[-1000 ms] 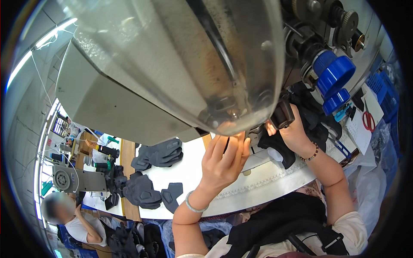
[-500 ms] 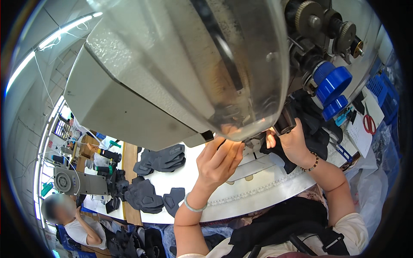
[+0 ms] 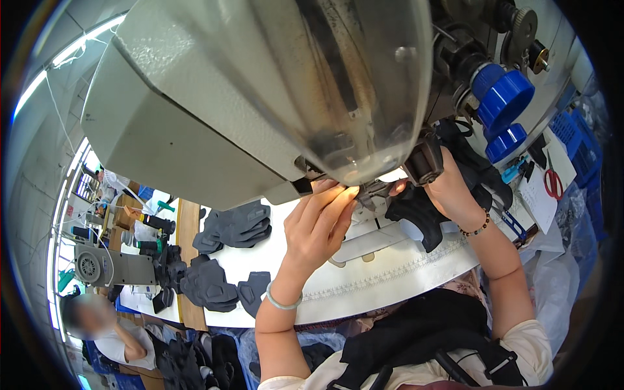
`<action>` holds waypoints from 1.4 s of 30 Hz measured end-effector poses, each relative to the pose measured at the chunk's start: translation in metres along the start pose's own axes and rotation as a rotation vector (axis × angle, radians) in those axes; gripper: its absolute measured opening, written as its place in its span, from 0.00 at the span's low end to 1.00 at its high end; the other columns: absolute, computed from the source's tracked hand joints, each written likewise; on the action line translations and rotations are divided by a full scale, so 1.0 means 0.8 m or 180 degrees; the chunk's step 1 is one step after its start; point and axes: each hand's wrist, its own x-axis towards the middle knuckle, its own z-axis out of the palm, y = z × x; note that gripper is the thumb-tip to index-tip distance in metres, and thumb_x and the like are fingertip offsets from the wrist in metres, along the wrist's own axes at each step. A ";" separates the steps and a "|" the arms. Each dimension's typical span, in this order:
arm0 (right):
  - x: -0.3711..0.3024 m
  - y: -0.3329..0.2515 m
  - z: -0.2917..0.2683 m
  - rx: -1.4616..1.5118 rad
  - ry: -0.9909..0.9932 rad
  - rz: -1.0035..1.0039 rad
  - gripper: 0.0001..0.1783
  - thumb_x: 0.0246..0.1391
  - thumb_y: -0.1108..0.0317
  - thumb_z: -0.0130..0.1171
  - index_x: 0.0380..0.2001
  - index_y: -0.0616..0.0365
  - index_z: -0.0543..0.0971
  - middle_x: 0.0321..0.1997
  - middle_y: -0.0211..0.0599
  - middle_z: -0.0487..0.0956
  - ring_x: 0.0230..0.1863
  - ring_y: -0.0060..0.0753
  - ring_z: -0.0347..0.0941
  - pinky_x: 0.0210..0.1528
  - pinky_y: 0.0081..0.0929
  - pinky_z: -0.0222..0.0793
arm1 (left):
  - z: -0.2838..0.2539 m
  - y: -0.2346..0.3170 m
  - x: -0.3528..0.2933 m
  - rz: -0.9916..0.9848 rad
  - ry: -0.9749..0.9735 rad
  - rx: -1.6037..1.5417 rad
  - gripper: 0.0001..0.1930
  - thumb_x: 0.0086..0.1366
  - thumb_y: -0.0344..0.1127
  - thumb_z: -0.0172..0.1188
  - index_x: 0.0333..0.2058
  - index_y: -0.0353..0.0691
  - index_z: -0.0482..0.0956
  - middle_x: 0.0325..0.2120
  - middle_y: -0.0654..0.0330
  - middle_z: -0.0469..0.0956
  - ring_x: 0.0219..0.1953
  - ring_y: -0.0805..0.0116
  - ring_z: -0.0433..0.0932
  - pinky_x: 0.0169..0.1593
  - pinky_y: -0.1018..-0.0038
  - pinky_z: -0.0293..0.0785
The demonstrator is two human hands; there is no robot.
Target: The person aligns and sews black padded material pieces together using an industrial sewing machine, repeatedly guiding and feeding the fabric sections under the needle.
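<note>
L hand (image 3: 315, 227): approx ctr, fingers pressed tog. under machine head (image 3: 195, 123); can't tell if pinching anything
R hand (image 3: 452, 188): 3 o'clock, fingertips partly hidden by dk knob (image 3: 426, 159); grip can't tell
Blk fabric pc (image 3: 416, 216): btwn 3 & 4 o'clock, just below R hand fingers
Gry pcs (image 3: 235, 226): stacked, 8 o'clock

Black fabric (image 3: 418, 211), its near edge curved, lies partly hidden on the white worktable (image 3: 370, 286).
</note>
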 end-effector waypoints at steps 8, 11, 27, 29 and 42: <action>0.004 -0.007 -0.001 0.0432 -0.0098 0.0075 0.13 0.58 0.71 0.56 0.42 0.68 0.72 0.37 0.42 0.77 0.33 0.33 0.77 0.41 0.33 0.78 | -0.006 -0.002 0.004 0.0172 -0.0217 0.0051 0.17 0.48 0.22 0.68 0.40 0.38 0.83 0.36 0.58 0.79 0.40 0.59 0.81 0.39 0.70 0.80; 0.003 -0.008 -0.001 0.0484 -0.0138 0.0102 0.10 0.59 0.71 0.54 0.39 0.69 0.73 0.35 0.43 0.77 0.32 0.32 0.77 0.42 0.34 0.78 | -0.004 -0.001 0.003 0.0236 -0.0182 0.0084 0.17 0.48 0.22 0.68 0.40 0.38 0.83 0.35 0.58 0.80 0.40 0.59 0.81 0.39 0.70 0.80; 0.004 -0.004 -0.006 0.0539 -0.0123 0.0114 0.11 0.58 0.73 0.53 0.41 0.71 0.71 0.34 0.46 0.78 0.30 0.35 0.77 0.41 0.35 0.78 | -0.001 -0.007 -0.002 0.0317 -0.0070 0.0127 0.18 0.47 0.23 0.68 0.41 0.40 0.83 0.35 0.60 0.80 0.39 0.60 0.82 0.35 0.71 0.78; 0.002 -0.002 -0.003 0.0592 0.0164 0.0141 0.13 0.58 0.73 0.53 0.43 0.72 0.70 0.33 0.47 0.78 0.29 0.35 0.77 0.40 0.36 0.79 | 0.000 -0.010 -0.003 0.0364 -0.0049 0.0194 0.18 0.47 0.24 0.68 0.41 0.41 0.83 0.36 0.61 0.80 0.39 0.60 0.82 0.35 0.71 0.79; 0.002 0.002 -0.009 0.0901 -0.0280 -0.0014 0.09 0.58 0.74 0.54 0.36 0.71 0.78 0.30 0.43 0.79 0.28 0.33 0.78 0.37 0.33 0.79 | 0.003 -0.015 -0.010 0.0362 0.0031 0.0199 0.16 0.48 0.27 0.69 0.40 0.43 0.85 0.37 0.63 0.81 0.40 0.61 0.82 0.35 0.73 0.78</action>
